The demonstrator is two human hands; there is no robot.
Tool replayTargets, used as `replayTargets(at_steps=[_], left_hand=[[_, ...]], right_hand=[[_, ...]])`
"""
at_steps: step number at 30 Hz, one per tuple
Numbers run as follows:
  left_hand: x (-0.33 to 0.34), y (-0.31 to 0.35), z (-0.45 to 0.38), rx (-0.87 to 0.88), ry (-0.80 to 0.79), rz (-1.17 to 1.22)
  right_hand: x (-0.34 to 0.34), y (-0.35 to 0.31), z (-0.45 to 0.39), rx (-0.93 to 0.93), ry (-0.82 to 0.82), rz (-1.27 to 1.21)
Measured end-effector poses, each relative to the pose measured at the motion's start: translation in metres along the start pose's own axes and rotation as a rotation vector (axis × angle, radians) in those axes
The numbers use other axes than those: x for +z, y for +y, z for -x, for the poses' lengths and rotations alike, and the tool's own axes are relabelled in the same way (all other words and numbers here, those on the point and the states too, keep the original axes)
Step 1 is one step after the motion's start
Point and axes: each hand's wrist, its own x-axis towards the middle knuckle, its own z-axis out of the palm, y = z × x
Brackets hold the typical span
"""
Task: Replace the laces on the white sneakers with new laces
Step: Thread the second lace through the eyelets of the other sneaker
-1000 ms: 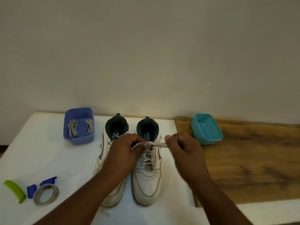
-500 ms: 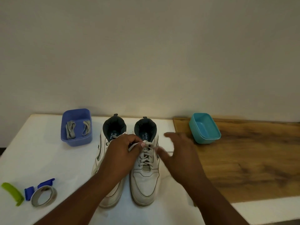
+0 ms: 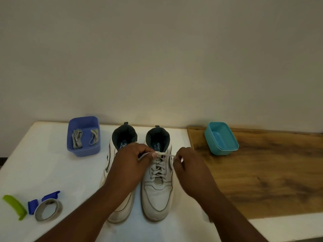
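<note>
From the head view, two white sneakers stand side by side on the white table (image 3: 43,163), toes toward the person. The left hand (image 3: 130,165) pinches the old lace (image 3: 165,154) at the top of the right sneaker (image 3: 158,180); the right hand (image 3: 189,167) pinches its other end, drawn taut between them — the step looks like undoing the knot. The left sneaker (image 3: 116,203) waits, partly hidden. New laces (image 3: 76,140) lie in the purple tub (image 3: 83,149); next, the lace must be worked free eyelet by eyelet.
</note>
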Motion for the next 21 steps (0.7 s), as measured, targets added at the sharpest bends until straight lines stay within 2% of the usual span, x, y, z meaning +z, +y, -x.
replayTargets(at_steps=[2,3,5,7,9,11,12,14,15,16,19,21], left_hand=[[-0.004,-0.002,-0.001,0.027,0.061,-0.084],[-0.005,-0.005,-0.001,0.031,0.080,-0.140],[-0.003,-0.011,0.000,0.013,0.096,-0.265],[-0.001,-0.012,0.003,0.004,0.105,-0.358],[0.002,-0.005,0.005,0.003,0.107,-0.356],[0.006,0.005,0.006,-0.059,0.075,-0.188],[0.006,0.010,0.004,-0.177,0.055,0.027],[0.003,0.020,-0.002,-0.532,0.066,0.670],[0.001,0.022,-0.004,-0.653,0.084,0.962],[-0.001,0.022,-0.006,-0.694,0.095,1.136],[-0.002,0.023,-0.006,-0.632,0.041,1.246],[0.002,0.024,-0.004,-0.604,0.021,1.085]], right_hand=[[-0.011,0.005,-0.001,-0.014,0.080,0.060],[-0.014,0.007,0.000,0.009,0.054,0.134],[-0.012,0.013,0.003,0.135,-0.103,0.262],[-0.005,0.019,0.003,0.244,-0.178,0.248],[-0.005,0.017,-0.001,0.293,-0.161,0.127],[-0.012,0.011,-0.011,0.419,-0.136,-0.214],[-0.018,0.007,-0.015,0.561,-0.136,-0.480],[-0.030,0.001,-0.015,0.794,-0.171,-1.000],[-0.033,0.003,-0.014,0.815,-0.175,-1.173],[-0.035,0.005,-0.013,0.819,-0.181,-1.297],[-0.033,0.008,-0.012,0.769,-0.187,-1.504],[-0.032,0.005,-0.014,0.696,-0.147,-1.556]])
